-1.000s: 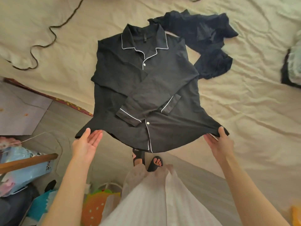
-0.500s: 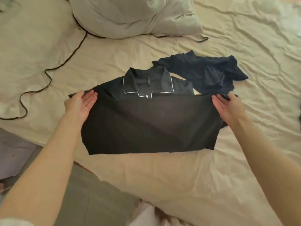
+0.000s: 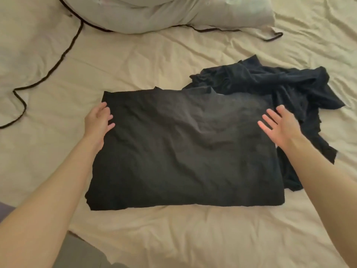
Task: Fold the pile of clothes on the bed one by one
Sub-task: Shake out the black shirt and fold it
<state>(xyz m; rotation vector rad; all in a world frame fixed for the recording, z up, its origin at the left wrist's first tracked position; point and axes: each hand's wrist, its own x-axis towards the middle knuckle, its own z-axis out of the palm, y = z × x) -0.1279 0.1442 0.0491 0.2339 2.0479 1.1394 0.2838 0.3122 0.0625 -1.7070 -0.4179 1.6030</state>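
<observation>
A black shirt [image 3: 183, 151] lies on the bed as a folded rectangle, its collar and white piping hidden under the top layer. My left hand [image 3: 97, 122] rests at the shirt's left edge with its fingers spread onto the cloth. My right hand [image 3: 278, 124] hovers over the right side with fingers straight and apart, holding nothing. A crumpled dark navy garment [image 3: 280, 88] lies behind and to the right, partly under the shirt's right edge.
The beige bedsheet [image 3: 173, 229] is wrinkled all round. A pale pillow [image 3: 154, 14] with dark piping lies at the far edge. A light blanket with a dark trim [image 3: 29, 55] is at the left. The bed's edge and the floor show at the bottom left.
Both hands carried the shirt's hem up and over the collar, laid it down and let go. The view tilted further onto the bed.
</observation>
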